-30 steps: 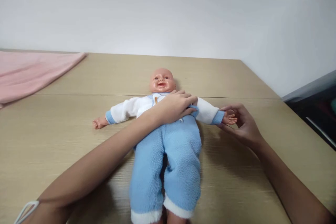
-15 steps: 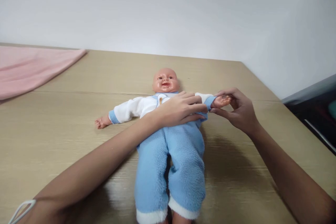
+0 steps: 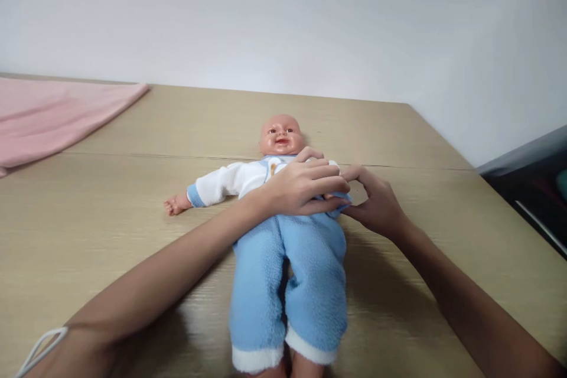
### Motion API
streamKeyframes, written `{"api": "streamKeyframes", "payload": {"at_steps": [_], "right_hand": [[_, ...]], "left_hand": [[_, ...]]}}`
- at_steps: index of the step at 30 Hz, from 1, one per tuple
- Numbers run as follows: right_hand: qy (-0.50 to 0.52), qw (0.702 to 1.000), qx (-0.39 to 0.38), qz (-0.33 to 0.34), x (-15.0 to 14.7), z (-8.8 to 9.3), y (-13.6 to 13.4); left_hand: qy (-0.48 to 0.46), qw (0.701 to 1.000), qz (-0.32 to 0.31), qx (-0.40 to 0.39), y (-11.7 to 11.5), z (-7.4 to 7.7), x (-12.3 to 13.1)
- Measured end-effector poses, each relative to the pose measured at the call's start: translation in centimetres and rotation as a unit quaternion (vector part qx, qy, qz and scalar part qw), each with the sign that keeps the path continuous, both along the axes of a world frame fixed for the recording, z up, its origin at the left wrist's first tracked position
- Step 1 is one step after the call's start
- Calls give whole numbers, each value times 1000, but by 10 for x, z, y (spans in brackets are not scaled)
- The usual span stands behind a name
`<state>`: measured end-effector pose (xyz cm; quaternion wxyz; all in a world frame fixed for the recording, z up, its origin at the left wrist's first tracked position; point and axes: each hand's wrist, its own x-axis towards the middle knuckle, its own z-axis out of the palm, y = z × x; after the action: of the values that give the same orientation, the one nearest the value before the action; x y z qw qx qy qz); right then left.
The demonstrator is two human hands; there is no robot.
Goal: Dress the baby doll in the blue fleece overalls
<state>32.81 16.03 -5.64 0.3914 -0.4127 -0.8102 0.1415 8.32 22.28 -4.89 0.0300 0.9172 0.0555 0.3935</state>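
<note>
A baby doll [image 3: 290, 260] in a white top and blue fleece trousers lies on its back on the wooden table [image 3: 133, 236], head toward the wall. My left hand [image 3: 305, 186] lies across the doll's chest, fingers curled over the blue fabric at its right-side shoulder. My right hand [image 3: 376, 204] is closed around the doll's arm on that side, folded in against the body; the arm itself is hidden by my fingers. The doll's other arm [image 3: 208, 189] stretches out to the left, bare hand on the table.
A pink cloth [image 3: 53, 118] lies at the table's far left. A white wall runs behind the table. To the right, past the table's edge, stands dark furniture [image 3: 531, 189]. A white band [image 3: 39, 351] circles my left forearm.
My right hand has pushed the doll's outstretched arm inward from the table to its body. My left hand has stayed on the chest and curled tighter there.
</note>
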Motion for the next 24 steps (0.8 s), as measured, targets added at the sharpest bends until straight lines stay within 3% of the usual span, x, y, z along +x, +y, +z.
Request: {"api": "streamKeyframes", "payload": {"at_steps": [6, 12, 15, 18, 24], "right_hand": [[-6, 998, -31, 54, 0, 1, -10], [46, 993, -53, 90, -9, 4, -19], [144, 980, -128, 46, -18, -2, -22], [274, 939, -210, 2, -28, -13, -24], [394, 877, -271, -46, -37, -26, -24]], "left_hand": [[-37, 979, -32, -198, 1, 4, 0], [-47, 920, -62, -385, 6, 6, 2], [-43, 917, -45, -395, 6, 6, 4], [-38, 927, -25, -373, 6, 6, 5], [-13, 950, -12, -312, 11, 1, 6]]}}
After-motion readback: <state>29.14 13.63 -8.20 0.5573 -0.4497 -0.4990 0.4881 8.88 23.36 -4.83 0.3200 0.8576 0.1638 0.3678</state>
